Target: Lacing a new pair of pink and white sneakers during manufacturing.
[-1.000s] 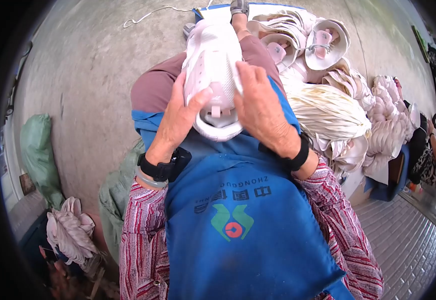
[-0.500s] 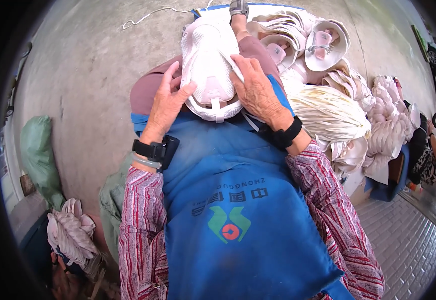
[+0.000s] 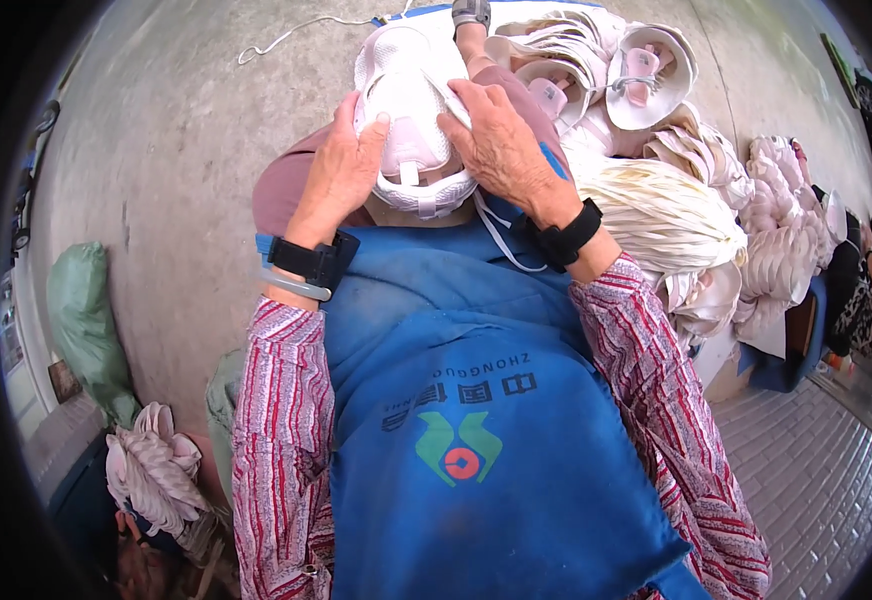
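A white shoe upper (image 3: 401, 95) with a pale pink tongue rests over my lap, its toe end pointing away and its heel opening toward me. My left hand (image 3: 344, 165) grips its left edge, thumb on top and fingers partly hidden behind the side. On the other side, my right hand (image 3: 501, 150) pinches the right edge near the collar, the fingertips curled around it. A white lace (image 3: 506, 240) dangles beside the heel onto my blue apron (image 3: 436, 320).
Stacked white and pink shoe uppers (image 3: 651, 75) lie at the right, next to a bundle of cream laces (image 3: 646, 215). A green sack (image 3: 86, 320) stands at the left, with more white pieces (image 3: 156, 465) below it. Another person (image 3: 866, 290) is at the far right.
Both hands have closed more firmly on the upper's side edges. The upper has shifted slightly up and left, and the lace now hangs in a loop by the heel.
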`<state>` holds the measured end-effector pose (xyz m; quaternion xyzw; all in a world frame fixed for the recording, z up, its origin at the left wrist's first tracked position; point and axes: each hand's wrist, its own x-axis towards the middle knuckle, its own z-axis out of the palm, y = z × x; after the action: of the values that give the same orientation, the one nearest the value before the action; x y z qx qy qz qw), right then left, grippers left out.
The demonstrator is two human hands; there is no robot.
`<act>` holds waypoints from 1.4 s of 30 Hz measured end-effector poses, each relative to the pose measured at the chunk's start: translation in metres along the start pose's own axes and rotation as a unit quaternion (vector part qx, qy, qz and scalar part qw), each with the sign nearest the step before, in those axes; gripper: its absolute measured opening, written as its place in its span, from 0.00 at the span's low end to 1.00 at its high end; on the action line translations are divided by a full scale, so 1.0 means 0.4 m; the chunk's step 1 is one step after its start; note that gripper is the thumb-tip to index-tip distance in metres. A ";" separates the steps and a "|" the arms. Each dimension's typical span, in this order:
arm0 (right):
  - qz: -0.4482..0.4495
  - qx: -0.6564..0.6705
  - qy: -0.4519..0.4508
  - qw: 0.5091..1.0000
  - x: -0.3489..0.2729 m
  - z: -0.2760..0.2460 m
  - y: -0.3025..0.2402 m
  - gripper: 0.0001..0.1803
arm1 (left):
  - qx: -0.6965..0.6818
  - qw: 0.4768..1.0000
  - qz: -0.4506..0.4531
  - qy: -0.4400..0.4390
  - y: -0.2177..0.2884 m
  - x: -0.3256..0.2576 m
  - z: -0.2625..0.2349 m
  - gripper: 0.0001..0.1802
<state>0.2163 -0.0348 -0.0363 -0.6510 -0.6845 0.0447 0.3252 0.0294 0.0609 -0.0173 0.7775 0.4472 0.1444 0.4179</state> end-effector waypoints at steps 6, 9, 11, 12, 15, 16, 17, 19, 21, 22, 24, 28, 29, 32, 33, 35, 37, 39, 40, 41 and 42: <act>0.104 0.055 -0.015 0.993 -0.041 -0.019 -0.063 0.22 | 0.076 0.993 -0.066 -0.069 0.027 -0.051 -0.029 0.37; 0.113 0.082 -0.062 0.988 -0.055 -0.046 -0.076 0.23 | 0.092 0.993 -0.025 -0.066 0.019 -0.071 -0.028 0.36; 0.127 0.077 -0.087 0.985 -0.045 -0.073 -0.082 0.23 | 0.063 0.996 -0.020 -0.063 0.019 -0.075 -0.024 0.35; 0.144 0.068 -0.111 0.981 -0.042 -0.084 -0.082 0.24 | 0.062 0.996 -0.022 -0.063 0.038 -0.076 -0.024 0.35; 0.143 0.066 -0.123 0.980 -0.069 -0.102 -0.126 0.25 | 0.038 0.987 -0.100 -0.117 0.093 -0.097 -0.021 0.37; 0.150 0.053 -0.140 0.977 -0.080 -0.096 -0.144 0.25 | 0.030 0.994 -0.059 -0.083 0.077 -0.118 -0.005 0.38; 0.150 0.042 -0.155 0.976 -0.089 -0.096 -0.166 0.26 | 0.022 0.998 -0.017 -0.048 0.061 -0.133 0.008 0.40; 0.118 0.008 -0.096 0.988 -0.115 -0.065 -0.168 0.24 | 0.011 1.000 -0.009 -0.027 0.042 -0.142 0.031 0.41; 0.110 0.000 -0.083 0.990 -0.109 -0.041 -0.150 0.24 | 0.016 1.000 0.002 0.012 0.038 -0.139 0.038 0.40; 0.120 0.004 -0.085 0.989 -0.093 -0.043 -0.138 0.23 | 0.015 1.000 0.001 0.011 0.051 -0.126 0.023 0.40; 0.138 0.026 -0.089 0.986 -0.057 -0.058 -0.116 0.20 | 0.048 0.997 -0.027 -0.058 0.070 -0.094 -0.011 0.39; 0.139 0.054 -0.102 0.984 -0.034 -0.079 -0.107 0.22 | 0.126 0.982 -0.080 -0.117 0.105 -0.071 -0.056 0.39; 0.159 0.058 -0.122 0.978 -0.038 -0.091 -0.127 0.26 | 0.124 0.982 -0.083 -0.118 0.114 -0.086 -0.060 0.39; 0.141 0.023 -0.125 0.982 -0.085 -0.131 -0.199 0.25 | 0.102 0.992 0.034 -0.072 0.114 -0.171 -0.040 0.37; 0.148 0.009 -0.124 0.981 -0.107 -0.124 -0.206 0.29 | 0.082 0.994 0.049 -0.048 0.104 -0.183 -0.017 0.38; 0.126 -0.004 -0.101 0.987 -0.133 -0.077 -0.176 0.30 | 0.063 0.996 0.059 -0.020 0.086 -0.194 0.019 0.39; 0.105 -0.022 -0.082 0.991 -0.123 -0.053 -0.166 0.32 | 0.055 0.997 0.051 0.005 0.059 -0.174 0.041 0.39; 0.099 -0.029 -0.086 0.991 -0.105 -0.035 -0.152 0.32 | 0.042 0.998 0.039 0.024 0.040 -0.157 0.052 0.39; 0.095 -0.036 -0.090 0.991 -0.097 -0.026 -0.143 0.32 | 0.029 0.998 0.027 0.041 0.032 -0.148 0.054 0.39; 0.098 -0.028 -0.083 0.991 -0.089 -0.022 -0.133 0.31 | 0.028 0.998 0.028 0.043 0.026 -0.138 0.055 0.39; 0.096 -0.028 -0.083 0.992 -0.083 -0.022 -0.127 0.31 | 0.031 0.997 0.045 0.048 0.020 -0.131 0.053 0.38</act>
<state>0.1749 -0.0759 -0.0177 -0.7163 -0.6446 0.1103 0.2435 0.0175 0.0050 -0.0160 0.8014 0.4358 0.1867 0.3646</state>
